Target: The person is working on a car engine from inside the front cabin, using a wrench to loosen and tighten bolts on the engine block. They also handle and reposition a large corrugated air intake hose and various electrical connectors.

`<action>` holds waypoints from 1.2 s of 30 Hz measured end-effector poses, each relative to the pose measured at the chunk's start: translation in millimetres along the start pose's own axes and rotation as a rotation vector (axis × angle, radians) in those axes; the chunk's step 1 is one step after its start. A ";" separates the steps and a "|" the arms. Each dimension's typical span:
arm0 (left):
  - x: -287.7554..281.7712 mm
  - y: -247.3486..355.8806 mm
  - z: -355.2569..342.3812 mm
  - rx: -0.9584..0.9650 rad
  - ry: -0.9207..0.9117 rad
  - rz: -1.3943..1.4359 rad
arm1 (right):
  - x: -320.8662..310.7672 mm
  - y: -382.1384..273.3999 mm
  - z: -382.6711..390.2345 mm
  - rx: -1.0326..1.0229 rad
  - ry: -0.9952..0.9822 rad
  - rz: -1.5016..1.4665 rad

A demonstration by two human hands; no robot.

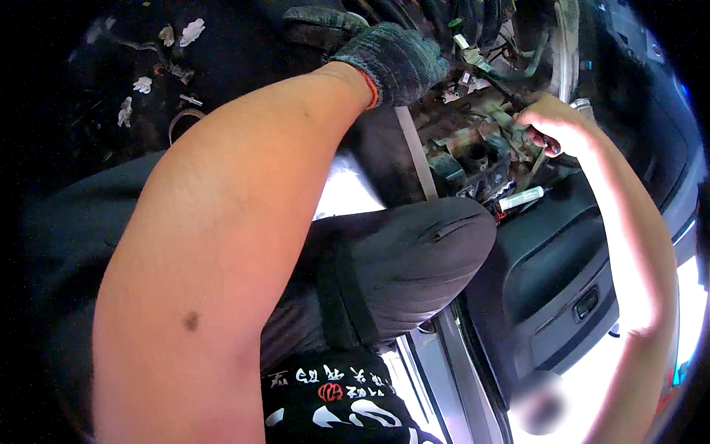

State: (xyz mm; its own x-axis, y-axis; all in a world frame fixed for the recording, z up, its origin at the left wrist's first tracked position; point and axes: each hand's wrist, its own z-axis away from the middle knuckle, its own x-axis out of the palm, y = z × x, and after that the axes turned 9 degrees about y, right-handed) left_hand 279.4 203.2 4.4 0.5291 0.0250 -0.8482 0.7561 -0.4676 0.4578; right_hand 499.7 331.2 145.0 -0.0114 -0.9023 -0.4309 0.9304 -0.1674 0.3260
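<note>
My left hand (388, 63), in a dark grey knit glove with a red cuff, reaches to the top middle among dark hoses and wires (492, 22); its fingertips are hidden. My bare right hand (551, 126) is at the upper right, fingers curled at the grimy metal assembly beside a silver pipe (566, 52); what they hold is unclear. Between and below my hands is a metal bracket with a round opening (473, 155). A white tube (521, 198) with an orange end lies under it. A pale metal strip (416, 155) runs down beside the bracket.
My bent knee (429, 237) in dark trousers fills the lower middle. A grey vehicle door panel (532, 259) curves along the right, beside a bright doorway. Dark interior with several small white connectors (191, 31) and a metal ring (185, 118) is at the upper left.
</note>
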 end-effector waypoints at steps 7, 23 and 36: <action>-3.0 5.5 1.5 0.020 -0.025 -0.108 | -19.9 -31.9 0.9 0.140 -0.041 0.189; -4.3 1.8 3.3 -0.042 -0.021 0.020 | 0.2 -54.2 -6.2 -0.012 0.175 0.526; -2.5 -1.4 3.2 -0.026 0.007 -0.015 | 11.4 -21.0 -1.3 -0.018 0.178 0.233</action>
State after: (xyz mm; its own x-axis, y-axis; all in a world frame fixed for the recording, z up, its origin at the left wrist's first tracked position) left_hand 275.8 200.9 5.0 0.5205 0.0377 -0.8530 0.7734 -0.4441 0.4523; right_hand 480.5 324.9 132.2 0.2664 -0.8315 -0.4875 0.9068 0.0447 0.4193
